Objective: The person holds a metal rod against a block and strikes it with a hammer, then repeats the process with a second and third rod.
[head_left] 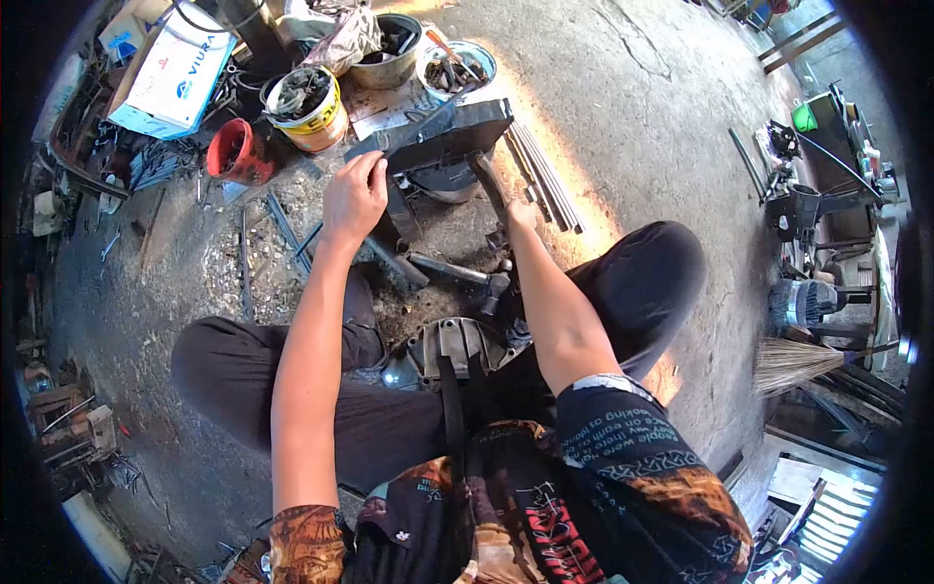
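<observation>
A dark metal beam [449, 134] lies across the top of a dark stand in front of me. My left hand [356, 198] is at the beam's left end, its fingers closed together by the metal; what they pinch is too small to name. My right hand [521, 212] is wrapped round the lower part of a dark tool handle [490, 183], whose upper end reaches the beam's underside near its right part. Below the stand a hammer [462, 269] lies between my legs, beside a ribbed metal casting [452, 343].
Several buckets stand beyond the beam, among them a red one [238, 153] and a yellow one [309, 112]. A blue and white box [175, 73] is at the upper left. Metal rods [545, 182] lie right of the stand. A straw broom [798, 362] is at the right.
</observation>
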A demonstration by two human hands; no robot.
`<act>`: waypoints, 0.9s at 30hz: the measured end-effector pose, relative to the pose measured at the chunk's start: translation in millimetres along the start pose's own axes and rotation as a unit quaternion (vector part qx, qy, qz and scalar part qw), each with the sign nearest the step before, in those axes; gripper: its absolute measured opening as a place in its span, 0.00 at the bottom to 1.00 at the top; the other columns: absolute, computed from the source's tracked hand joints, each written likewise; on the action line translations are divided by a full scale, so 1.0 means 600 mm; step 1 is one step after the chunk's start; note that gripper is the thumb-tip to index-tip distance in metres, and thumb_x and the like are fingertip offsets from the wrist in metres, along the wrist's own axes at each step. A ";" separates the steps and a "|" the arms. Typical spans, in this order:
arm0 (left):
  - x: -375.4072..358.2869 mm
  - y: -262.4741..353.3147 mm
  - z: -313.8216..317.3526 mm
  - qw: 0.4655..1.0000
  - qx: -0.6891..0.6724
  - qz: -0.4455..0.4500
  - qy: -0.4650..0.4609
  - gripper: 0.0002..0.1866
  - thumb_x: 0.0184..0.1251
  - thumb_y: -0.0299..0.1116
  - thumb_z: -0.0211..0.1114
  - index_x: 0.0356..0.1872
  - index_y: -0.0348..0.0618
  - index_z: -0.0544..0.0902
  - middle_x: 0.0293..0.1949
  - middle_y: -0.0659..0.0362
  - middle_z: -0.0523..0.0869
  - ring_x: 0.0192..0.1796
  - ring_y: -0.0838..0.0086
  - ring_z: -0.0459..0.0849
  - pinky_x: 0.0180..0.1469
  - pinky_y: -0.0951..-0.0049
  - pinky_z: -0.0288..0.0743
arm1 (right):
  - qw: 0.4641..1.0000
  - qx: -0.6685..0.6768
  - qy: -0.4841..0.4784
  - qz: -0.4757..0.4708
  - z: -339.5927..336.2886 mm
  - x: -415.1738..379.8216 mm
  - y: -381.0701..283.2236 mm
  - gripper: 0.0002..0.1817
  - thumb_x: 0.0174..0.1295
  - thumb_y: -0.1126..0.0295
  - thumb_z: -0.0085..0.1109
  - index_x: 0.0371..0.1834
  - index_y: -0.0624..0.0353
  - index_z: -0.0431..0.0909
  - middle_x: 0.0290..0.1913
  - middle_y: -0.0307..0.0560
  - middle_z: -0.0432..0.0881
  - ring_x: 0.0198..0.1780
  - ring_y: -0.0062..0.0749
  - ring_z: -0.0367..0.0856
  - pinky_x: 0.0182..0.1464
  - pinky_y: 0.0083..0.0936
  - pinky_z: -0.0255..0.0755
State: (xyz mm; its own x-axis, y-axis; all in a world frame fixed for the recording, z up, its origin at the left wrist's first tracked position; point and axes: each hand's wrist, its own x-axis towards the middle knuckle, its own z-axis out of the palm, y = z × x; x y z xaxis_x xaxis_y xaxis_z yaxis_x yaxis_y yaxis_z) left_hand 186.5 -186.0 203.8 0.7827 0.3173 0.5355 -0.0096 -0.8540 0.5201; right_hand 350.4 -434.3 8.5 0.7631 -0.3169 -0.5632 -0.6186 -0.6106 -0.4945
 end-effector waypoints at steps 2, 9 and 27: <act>0.009 0.011 -0.013 1.000 0.023 0.006 0.004 0.09 0.71 0.33 0.63 0.44 0.40 0.87 0.40 0.49 0.89 0.41 0.50 0.87 0.44 0.56 0.82 | 0.997 0.051 0.054 -0.034 -0.024 -0.043 -0.037 0.31 0.64 0.50 0.57 0.59 0.69 0.80 0.57 0.70 0.83 0.61 0.59 0.82 0.63 0.45 0.75; 0.035 0.033 -0.044 0.993 0.102 0.060 0.018 0.08 0.67 0.35 0.66 0.41 0.46 0.89 0.38 0.56 0.89 0.41 0.59 0.88 0.43 0.59 0.78 | 0.782 0.234 0.203 -0.541 -0.202 -0.266 -0.221 0.22 0.58 0.82 0.57 0.58 0.67 0.75 0.49 0.59 0.79 0.46 0.47 0.81 0.48 0.36 0.76; 0.056 0.088 -0.072 0.990 0.104 0.091 0.034 0.08 0.61 0.33 0.73 0.42 0.48 0.89 0.46 0.60 0.87 0.52 0.63 0.83 0.55 0.63 0.71 | 0.726 0.015 -0.030 -0.687 -0.162 -0.329 -0.225 0.12 0.51 0.82 0.60 0.40 0.67 0.83 0.42 0.64 0.80 0.47 0.65 0.81 0.51 0.49 0.76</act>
